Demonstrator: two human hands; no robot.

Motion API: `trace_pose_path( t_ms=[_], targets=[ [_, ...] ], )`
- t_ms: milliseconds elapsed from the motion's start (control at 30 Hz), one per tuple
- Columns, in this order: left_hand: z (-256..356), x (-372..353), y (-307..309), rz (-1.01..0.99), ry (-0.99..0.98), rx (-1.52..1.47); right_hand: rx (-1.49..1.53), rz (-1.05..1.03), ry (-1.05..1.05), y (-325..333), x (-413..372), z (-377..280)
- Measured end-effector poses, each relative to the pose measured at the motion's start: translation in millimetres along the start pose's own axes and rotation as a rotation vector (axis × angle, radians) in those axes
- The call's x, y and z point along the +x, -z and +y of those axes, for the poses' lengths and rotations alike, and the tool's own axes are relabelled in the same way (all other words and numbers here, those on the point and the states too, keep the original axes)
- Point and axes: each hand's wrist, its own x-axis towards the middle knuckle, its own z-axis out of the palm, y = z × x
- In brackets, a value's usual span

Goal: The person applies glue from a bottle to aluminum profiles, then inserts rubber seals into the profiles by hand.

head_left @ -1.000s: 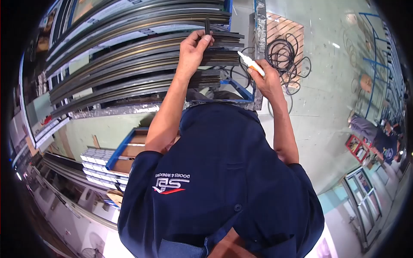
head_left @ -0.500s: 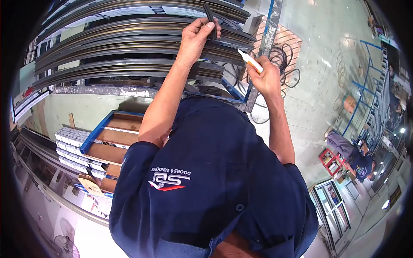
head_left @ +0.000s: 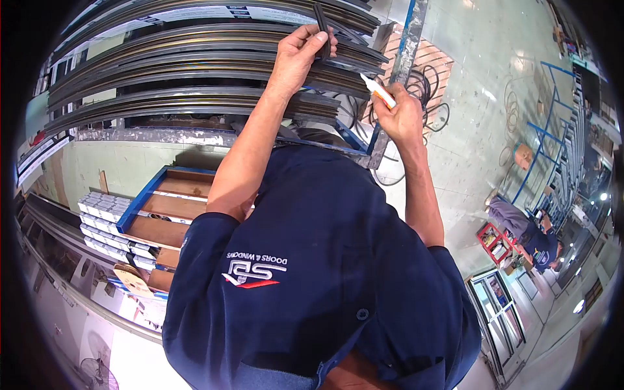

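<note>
Your left hand (head_left: 300, 53) pinched the dark strip (head_left: 320, 18) at the ends of the stacked profiles (head_left: 195, 65), while your right hand (head_left: 398, 117) gripped the white-and-orange tube (head_left: 377, 91), tip just beside them, so a firm pinch and a braced wrist probably served best.

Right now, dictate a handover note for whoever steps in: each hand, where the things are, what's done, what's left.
Left hand: shut, pinching a thin black rubber strip at the ends of the stacked dark metal profiles on the blue-framed rack.
Right hand: shut on a white pen-shaped applicator with an orange band, tip aimed at the profile ends. Contact is unclear.
Done: strip held at the stack.
Left: probably applying the tip there. No mark or bead shows.
</note>
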Motion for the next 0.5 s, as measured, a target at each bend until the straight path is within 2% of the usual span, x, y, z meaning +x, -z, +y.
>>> trace_pose_path(
  t_ms=[500],
  targets=[
    [1.4, -0.2, -0.2, -0.003, -0.004, -0.006, -0.02, 0.028, 0.004, 7.5, -7.0, 16.3]
  ],
)
